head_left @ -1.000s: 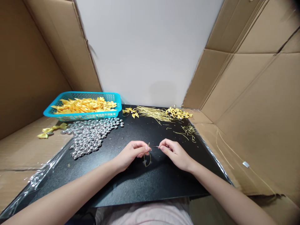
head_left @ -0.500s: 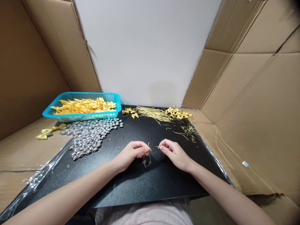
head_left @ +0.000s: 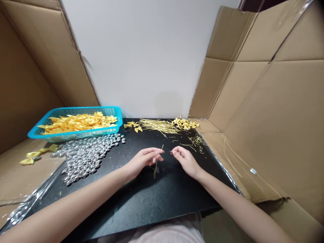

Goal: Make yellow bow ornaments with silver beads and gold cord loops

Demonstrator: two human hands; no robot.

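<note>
Over the middle of the black tabletop (head_left: 141,209), my left hand (head_left: 143,162) is closed in a pinch on a thin gold cord (head_left: 155,170). The cord's loop hangs below the fingers and a short end sticks up above them. Just to the right, my right hand (head_left: 186,160) is closed with its fingertips round a small, thin, dark tool (head_left: 171,152). Only the tip of that tool shows, pointing left, and its kind is hidden by the fingers. A narrow gap separates the two hands.
A blue basket (head_left: 118,125) of yellow ribbon bows (head_left: 78,123) stands back left, with silver beads (head_left: 86,155) before it. Gold cord lengths (head_left: 159,126), beaded bows (head_left: 184,123) and cord scraps (head_left: 197,140) lie farther back. Cardboard walls (head_left: 265,101) flank the table.
The tool's tip has drawn back from the cord in my left hand, so less of it shows. The cord's loop now hangs narrower. The whole view has shifted slightly.
</note>
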